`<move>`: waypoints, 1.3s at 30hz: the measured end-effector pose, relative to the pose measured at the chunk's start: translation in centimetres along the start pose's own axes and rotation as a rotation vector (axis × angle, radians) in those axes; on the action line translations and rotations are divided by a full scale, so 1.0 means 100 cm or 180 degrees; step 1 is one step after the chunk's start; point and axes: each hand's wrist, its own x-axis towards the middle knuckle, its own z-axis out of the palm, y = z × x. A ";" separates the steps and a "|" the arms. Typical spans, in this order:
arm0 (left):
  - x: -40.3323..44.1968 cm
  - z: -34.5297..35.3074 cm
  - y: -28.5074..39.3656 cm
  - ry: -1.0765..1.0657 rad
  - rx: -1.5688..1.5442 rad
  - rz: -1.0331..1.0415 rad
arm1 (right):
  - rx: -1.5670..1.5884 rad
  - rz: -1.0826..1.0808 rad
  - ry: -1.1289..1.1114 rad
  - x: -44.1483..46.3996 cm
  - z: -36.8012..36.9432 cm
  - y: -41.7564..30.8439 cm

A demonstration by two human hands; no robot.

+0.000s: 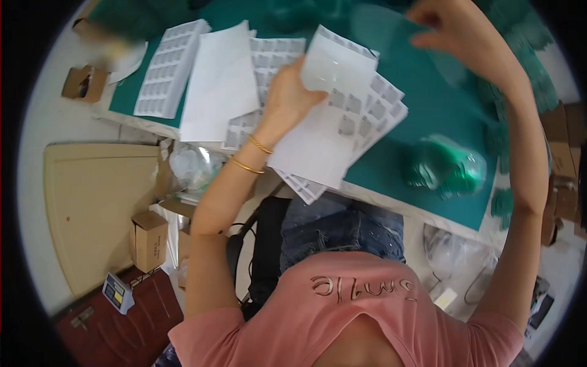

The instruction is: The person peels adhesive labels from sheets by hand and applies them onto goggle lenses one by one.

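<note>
My left hand (288, 98), wearing two gold-coloured bangles at the wrist, grips the left edge of a white label sheet (318, 144), thumb on top. Small grey printed labels fill part of this sheet; the rest is blank. Something clear and shiny (323, 74) lies by the thumb, its shape hard to make out. More printed label sheets (386, 105) fan out underneath. My right hand (445, 29) is raised over the far right of the table, fingers bent and blurred. Faint see-through round shapes (380, 25) show beside it; whether it holds one is unclear.
On the green tabletop (422, 110) lie a blank white sheet (220, 85) and a stack of label sheets (170, 70) at left. Green-tinted clear plastic pieces (444, 166) sit near the right front edge. Cardboard boxes (148, 240) stand on the floor at left.
</note>
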 end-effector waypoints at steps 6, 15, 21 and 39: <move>-0.007 0.006 -0.011 0.0155 0.0635 0.0201 | 0.0183 0.0713 -0.0705 -0.143 0.004 0.027; -0.017 0.008 -0.001 0.0737 0.1571 0.0619 | 0.0464 0.0768 -0.0734 -0.166 0.026 0.029; -0.014 -0.023 0.030 -0.0455 -0.1270 -0.0502 | 0.1249 0.0056 0.0154 -0.109 0.021 0.022; -0.067 -0.025 0.064 -0.0715 -0.4278 0.0338 | 0.4256 0.0814 0.1005 -0.036 0.038 -0.037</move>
